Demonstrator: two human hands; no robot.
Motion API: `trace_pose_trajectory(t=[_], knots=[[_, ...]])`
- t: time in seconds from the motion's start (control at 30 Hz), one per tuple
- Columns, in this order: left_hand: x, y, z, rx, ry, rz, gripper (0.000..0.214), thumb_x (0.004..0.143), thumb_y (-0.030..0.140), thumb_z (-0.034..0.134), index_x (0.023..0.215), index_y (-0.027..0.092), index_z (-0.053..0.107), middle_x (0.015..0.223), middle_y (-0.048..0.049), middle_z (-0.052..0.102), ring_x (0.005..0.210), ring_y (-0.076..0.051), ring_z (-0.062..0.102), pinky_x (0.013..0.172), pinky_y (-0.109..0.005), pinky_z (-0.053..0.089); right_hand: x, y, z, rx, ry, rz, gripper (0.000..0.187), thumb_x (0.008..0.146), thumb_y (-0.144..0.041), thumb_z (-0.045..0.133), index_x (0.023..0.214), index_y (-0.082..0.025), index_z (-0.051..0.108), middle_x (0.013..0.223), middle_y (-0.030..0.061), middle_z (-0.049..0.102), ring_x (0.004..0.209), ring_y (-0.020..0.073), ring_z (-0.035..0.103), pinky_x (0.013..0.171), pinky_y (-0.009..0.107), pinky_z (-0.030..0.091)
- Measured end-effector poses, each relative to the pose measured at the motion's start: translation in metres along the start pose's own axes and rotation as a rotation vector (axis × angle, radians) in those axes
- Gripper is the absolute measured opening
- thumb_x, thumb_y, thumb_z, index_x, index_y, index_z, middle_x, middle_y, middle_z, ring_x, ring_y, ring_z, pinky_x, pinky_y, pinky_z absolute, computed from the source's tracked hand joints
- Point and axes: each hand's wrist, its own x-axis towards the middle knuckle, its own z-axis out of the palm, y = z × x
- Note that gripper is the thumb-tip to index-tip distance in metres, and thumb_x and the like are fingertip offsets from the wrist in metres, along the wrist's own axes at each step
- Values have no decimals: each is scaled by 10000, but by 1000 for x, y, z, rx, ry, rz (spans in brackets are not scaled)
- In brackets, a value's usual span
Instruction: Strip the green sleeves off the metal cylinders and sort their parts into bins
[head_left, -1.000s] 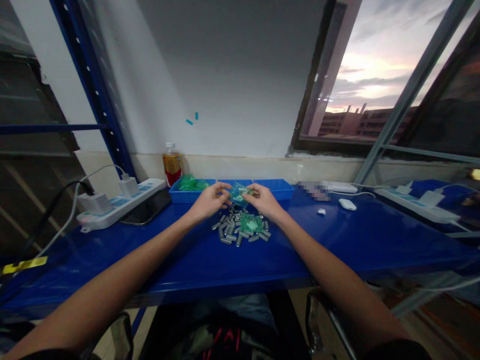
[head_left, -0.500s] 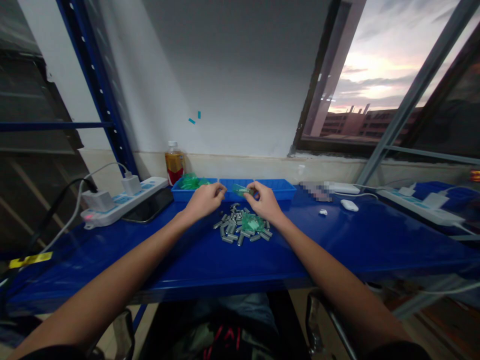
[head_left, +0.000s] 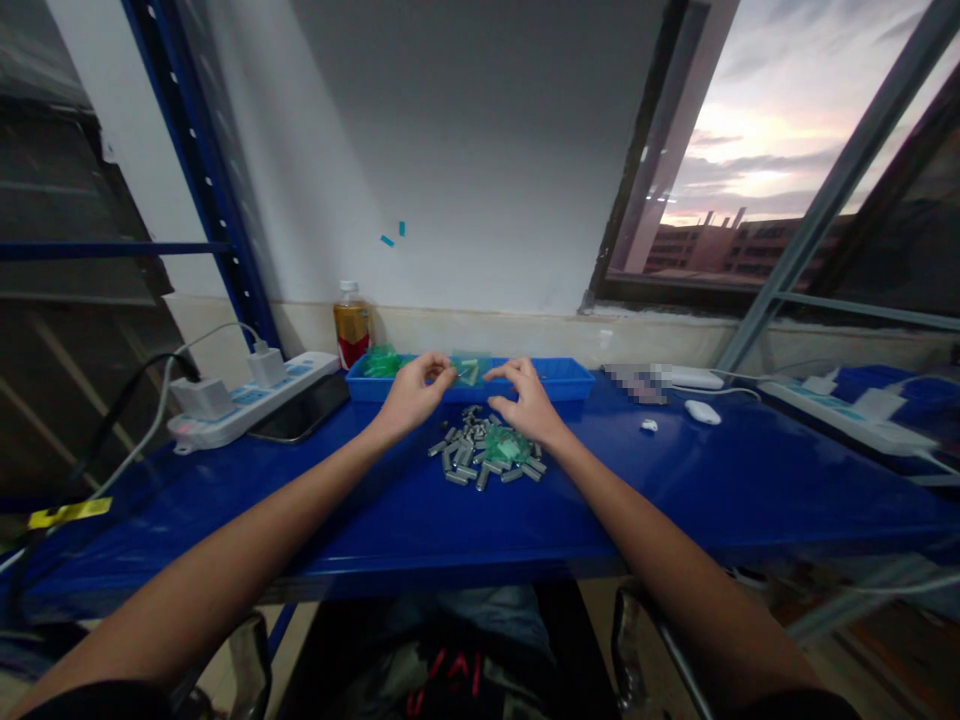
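My left hand point(head_left: 415, 393) pinches the edge of a small green translucent plastic bag point(head_left: 467, 371) above the shallow blue plastic tray point(head_left: 559, 378); my right hand point(head_left: 529, 402) hangs just beside it, fingers loosely spread; a firm, low pinch seems wisest.

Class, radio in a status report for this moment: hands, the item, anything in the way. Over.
Left hand pinching small green bag above blue tray. Right hand open, just beside. Metal pieces piled below; nothing blocking.
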Motion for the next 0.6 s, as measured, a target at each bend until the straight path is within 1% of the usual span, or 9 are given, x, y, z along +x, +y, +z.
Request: trace_pose_trajectory(t=[0.03,0.07,0.13,0.2,0.27,0.33,0.43,0.53,0.6], knots=[[-1,0,0,120,11,123,126,824,281,518,833,161,555,744,-24,591,699,-147,548,641,-268,428,2,2,0,95,-40,103,182,714,-297,583,838,-187,660,904,54,555,915,205,514,843,359,405],[-3,0,0,230,0,245,120,839,269,508,850,163,563,780,-33,596,742,-156,548,683,-282,433,4,3,0,202,-84,210,227,748,-373,550,793,-177,655,844,51,578,858,194,535,791,338,417],[-8,0,2,383,-82,440,129,873,249,478,884,166,576,842,-50,600,810,-169,543,746,-304,433,7,7,1,415,-139,404,382,789,-498,466,725,-161,633,722,47,597,735,172,558,664,291,419],[-13,2,6,452,-174,558,151,895,231,449,915,168,585,888,-63,595,849,-174,534,775,-311,433,8,11,3,554,-119,533,406,764,-531,479,671,-155,602,621,34,577,611,147,541,551,255,385],[-17,4,9,492,-231,616,170,902,222,440,944,177,598,925,-69,587,878,-178,523,786,-313,433,9,14,4,596,-69,569,312,704,-462,563,621,-161,570,546,3,539,515,121,495,479,236,346],[-18,6,11,519,-248,630,182,900,224,442,957,186,610,939,-70,580,892,-185,513,792,-318,431,9,15,5,587,-24,540,218,663,-372,591,596,-169,551,502,-25,508,461,101,454,441,227,326],[-16,6,11,526,-240,565,200,896,247,442,942,183,626,929,-71,581,885,-192,514,800,-333,421,9,14,3,548,44,473,155,650,-321,576,620,-170,558,502,-39,514,451,90,454,433,216,345],[-12,3,9,449,-233,412,220,883,295,456,875,179,642,849,-61,601,829,-194,531,791,-337,403,9,10,2,527,101,443,168,641,-324,600,696,-168,571,542,-32,561,483,99,504,461,215,395],[-9,0,8,330,-241,255,243,857,343,490,773,180,648,757,-47,605,759,-191,533,755,-324,391,8,8,2,545,125,432,199,638,-335,620,735,-168,573,573,-21,591,516,110,541,485,223,424]])
